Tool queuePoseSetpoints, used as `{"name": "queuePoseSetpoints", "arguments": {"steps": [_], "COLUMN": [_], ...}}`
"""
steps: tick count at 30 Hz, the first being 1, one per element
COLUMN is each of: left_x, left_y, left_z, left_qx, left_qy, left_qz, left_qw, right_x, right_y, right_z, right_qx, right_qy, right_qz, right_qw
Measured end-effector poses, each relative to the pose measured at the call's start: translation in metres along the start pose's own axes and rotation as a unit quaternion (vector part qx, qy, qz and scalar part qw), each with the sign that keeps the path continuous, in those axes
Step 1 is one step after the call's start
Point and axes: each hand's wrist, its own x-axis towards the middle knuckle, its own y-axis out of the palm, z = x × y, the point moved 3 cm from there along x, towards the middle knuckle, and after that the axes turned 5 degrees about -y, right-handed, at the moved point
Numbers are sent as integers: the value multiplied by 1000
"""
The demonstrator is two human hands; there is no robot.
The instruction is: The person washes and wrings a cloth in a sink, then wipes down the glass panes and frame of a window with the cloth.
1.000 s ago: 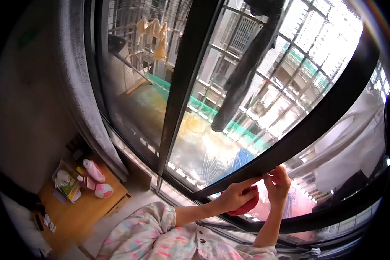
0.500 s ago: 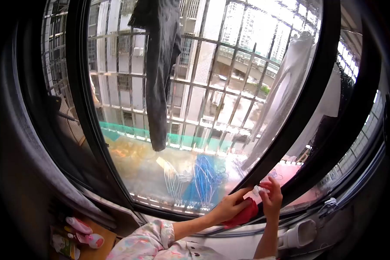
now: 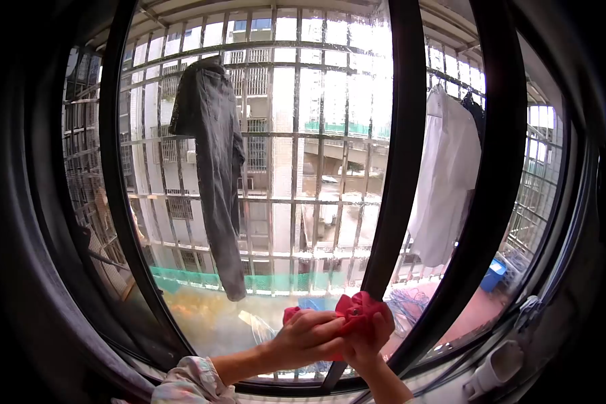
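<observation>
A crumpled red cloth (image 3: pixel 358 311) is bunched between my two hands, low in the view in front of the window. My left hand (image 3: pixel 308 339) has its fingers closed on the cloth from the left side. My right hand (image 3: pixel 374 339) wraps around it from the right, with the cloth bulging above the palm. The hands touch or nearly touch each other. Behind them stands the dark window frame (image 3: pixel 402 135) with its glass panes.
Beyond the glass hang dark trousers (image 3: pixel 217 175) and a white garment (image 3: pixel 444 175), with metal bars behind. A blue container (image 3: pixel 493 275) sits outside at the right. Inside, a white plastic object (image 3: pixel 497 367) is at the lower right.
The view has swung up and right, so the desk is out of sight. My right hand, earlier pinching something white beside the cloth, has come onto the red cloth, now raised higher.
</observation>
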Motion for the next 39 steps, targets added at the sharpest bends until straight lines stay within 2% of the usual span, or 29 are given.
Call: {"name": "queuePoseSetpoints", "arguments": {"steps": [1,3,4,7,8,11,13,17,19,20,21,22,24,26,28,30,31,32,34,35,36,38,39], "left_x": [-9,-33,-42,-49,-37,8,49,131,172,192,212,227,246,238,206,157,126,96,35,6,-18,-55,-60], "left_y": [0,-4,-8,-16,-21,-40,-57,-106,-135,-153,-172,-192,-222,-242,-248,-242,-239,-228,-202,-185,-168,-142,-143], "left_z": [11,35,41,46,50,68,81,121,140,154,159,175,181,191,193,185,182,168,145,133,122,114,111], "left_qx": [84,170,215,247,267,306,348,423,469,466,503,520,589,590,582,580,560,536,498,494,495,517,517], "left_qy": [1,-13,-4,41,44,107,111,164,139,155,115,144,155,156,101,17,25,-47,-125,-165,-187,-164,-169], "left_qz": [-1,27,54,69,88,47,1,-111,-125,-159,-152,-192,-234,-262,-262,-268,-273,-252,-201,-163,-120,-35,-35], "left_qw": [996,985,975,966,959,945,931,884,863,856,843,820,758,748,763,769,782,804,834,838,840,839,838], "right_x": [-11,-29,-35,-23,-14,42,95,215,279,311,342,371,418,426,415,394,374,349,304,281,257,223,219], "right_y": [15,44,50,57,60,63,65,78,86,92,102,112,136,141,161,181,186,185,187,182,180,166,169], "right_z": [-6,-9,-5,-8,-15,-27,-40,-65,-72,-76,-83,-88,-84,-56,-36,-13,3,18,38,43,44,41,43], "right_qx": [-21,-67,-149,-122,-135,-151,-131,-144,-155,-139,-129,-107,-71,-85,-56,-29,2,47,20,54,62,58,62], "right_qy": [-6,-52,-125,-149,-127,-135,-138,-216,-269,-288,-319,-344,-336,-276,-321,-360,-357,-344,-370,-392,-399,-424,-426], "right_qz": [38,141,199,183,188,153,127,31,-32,-49,-69,-101,-185,-96,-198,-172,-118,-28,60,68,94,106,109], "right_qw": [999,986,960,964,964,967,973,965,950,946,937,927,921,953,925,917,927,937,927,916,910,897,896]}}
